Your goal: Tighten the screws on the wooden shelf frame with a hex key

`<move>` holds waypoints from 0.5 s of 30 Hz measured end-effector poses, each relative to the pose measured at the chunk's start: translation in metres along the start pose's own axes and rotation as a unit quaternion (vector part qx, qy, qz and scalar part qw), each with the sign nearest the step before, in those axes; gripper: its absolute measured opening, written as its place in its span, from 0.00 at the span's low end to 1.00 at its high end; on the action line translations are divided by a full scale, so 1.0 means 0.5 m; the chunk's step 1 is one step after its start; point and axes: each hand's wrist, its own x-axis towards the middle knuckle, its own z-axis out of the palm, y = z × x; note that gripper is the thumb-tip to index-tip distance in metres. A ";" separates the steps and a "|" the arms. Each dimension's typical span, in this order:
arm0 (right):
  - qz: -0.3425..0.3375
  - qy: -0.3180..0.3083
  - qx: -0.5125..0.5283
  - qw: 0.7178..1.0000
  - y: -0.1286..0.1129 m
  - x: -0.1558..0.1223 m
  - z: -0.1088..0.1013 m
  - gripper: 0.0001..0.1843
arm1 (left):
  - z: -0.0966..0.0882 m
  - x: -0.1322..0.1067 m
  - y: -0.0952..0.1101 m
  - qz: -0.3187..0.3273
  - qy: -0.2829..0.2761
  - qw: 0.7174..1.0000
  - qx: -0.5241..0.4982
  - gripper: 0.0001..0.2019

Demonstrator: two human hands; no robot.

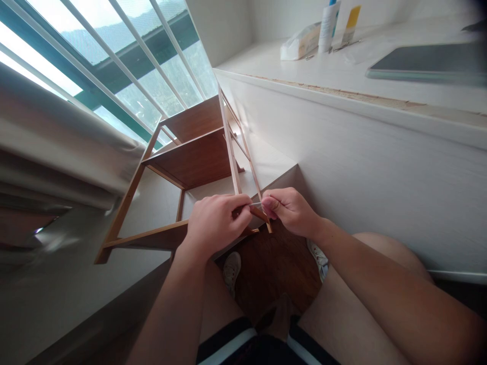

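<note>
A wooden shelf rack [190, 157] lies on its side on a pale ledge by the window. My left hand [215, 223] is closed around the near end of its frame, at the corner of a side rail. My right hand [289, 209] is pinched shut on a thin metal tool [255, 204], whose tip meets the same corner between my two hands. Both hands touch the rack's near end. A brown wooden board [274, 263] rests below them, between my knees.
A white counter [342, 71] rises on the right, with a tablet [429, 61], a bottle [329, 23], a tube [350, 23] and a tissue pack [300, 43] on it. A barred window [125, 56] and a curtain [57, 147] are on the left. My shoes rest on the dark floor.
</note>
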 end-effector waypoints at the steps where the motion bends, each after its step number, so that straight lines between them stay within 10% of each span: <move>1: 0.000 -0.002 0.002 1.000 0.001 0.000 0.000 0.26 | -0.001 -0.001 0.000 0.000 -0.001 1.000 0.000 0.12; 15: -0.049 -0.021 -0.064 0.997 0.006 0.000 -0.012 0.23 | 0.000 -0.001 0.004 -0.006 -0.005 1.000 -0.006 0.13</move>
